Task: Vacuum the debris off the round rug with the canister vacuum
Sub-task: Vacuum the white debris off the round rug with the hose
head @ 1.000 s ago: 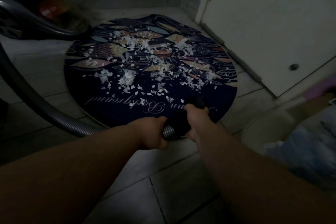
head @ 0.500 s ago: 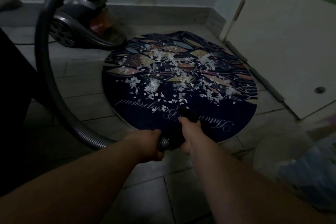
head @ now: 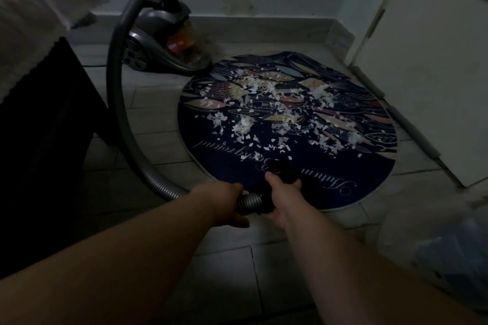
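A round dark rug [head: 232, 166] with a leaf pattern and script lettering lies on the tiled floor. White paper debris [head: 245, 124] is scattered over its middle. The grey canister vacuum [head: 163, 42] stands at the rug's far left edge. Its ribbed hose [head: 116, 92] arcs left and down to my hands. My left hand [head: 227, 203] grips the hose end. My right hand [head: 282, 198] grips the black nozzle handle [head: 284, 169], whose tip sits over the rug's near edge by the lettering.
A dark piece of furniture [head: 45, 145] with a pale cloth [head: 34, 16] on top stands at the left. A white door [head: 433, 82] borders the rug on the right. A pale bin [head: 438, 243] with a bluish bag is at the lower right. A wall runs behind.
The view has swung up and left, bringing the canister and the full hose arc into sight. My hands keep their grip on hose and handle near the rug's front edge.
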{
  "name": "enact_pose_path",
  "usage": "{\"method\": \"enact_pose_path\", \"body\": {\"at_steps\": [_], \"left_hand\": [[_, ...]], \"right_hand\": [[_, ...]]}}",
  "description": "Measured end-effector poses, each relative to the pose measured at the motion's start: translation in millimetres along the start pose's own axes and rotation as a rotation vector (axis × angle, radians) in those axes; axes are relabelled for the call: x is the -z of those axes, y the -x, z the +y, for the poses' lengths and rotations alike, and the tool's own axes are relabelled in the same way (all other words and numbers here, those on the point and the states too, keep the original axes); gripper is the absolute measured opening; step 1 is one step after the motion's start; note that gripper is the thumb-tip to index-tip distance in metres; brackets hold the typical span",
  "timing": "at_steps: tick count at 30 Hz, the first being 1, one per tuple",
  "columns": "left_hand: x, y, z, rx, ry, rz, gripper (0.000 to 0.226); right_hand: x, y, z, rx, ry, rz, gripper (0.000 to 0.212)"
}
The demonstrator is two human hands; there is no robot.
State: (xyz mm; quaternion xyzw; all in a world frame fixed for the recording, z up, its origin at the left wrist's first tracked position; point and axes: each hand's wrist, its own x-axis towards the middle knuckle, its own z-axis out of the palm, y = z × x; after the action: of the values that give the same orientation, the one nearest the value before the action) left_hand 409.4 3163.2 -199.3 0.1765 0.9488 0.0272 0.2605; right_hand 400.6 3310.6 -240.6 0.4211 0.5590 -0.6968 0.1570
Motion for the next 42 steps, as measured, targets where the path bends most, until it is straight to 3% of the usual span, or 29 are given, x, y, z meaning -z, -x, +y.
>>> {"method": "enact_pose_path", "body": {"at_steps": [7,22,33,42], "left_hand": [[-12.6,18.8,-32.2,0.002,-0.049,0.083,0.038],[-18.3,37.8,-72.3,0.003,-0.086,0.173,0.035],[-15.5,-0.5,-26.1,-0.095,-0.018,0.143,0.051],[-20.5,-31.6,9.1,-0.125,0.038,0.138,0.048]], "right_hand": [[-7.4,-3.1,3.3,0.07,0.057,-0.02,0.087],[-44.5,-1.7,15.9,0.032,0.094,-0.146,0.078],[8.2,-14.8,0.4,0.038,0.018,0.113,0.09],[49.7,-28.7,-15.5,0.055,-0.013,0.163,0.089]]}}
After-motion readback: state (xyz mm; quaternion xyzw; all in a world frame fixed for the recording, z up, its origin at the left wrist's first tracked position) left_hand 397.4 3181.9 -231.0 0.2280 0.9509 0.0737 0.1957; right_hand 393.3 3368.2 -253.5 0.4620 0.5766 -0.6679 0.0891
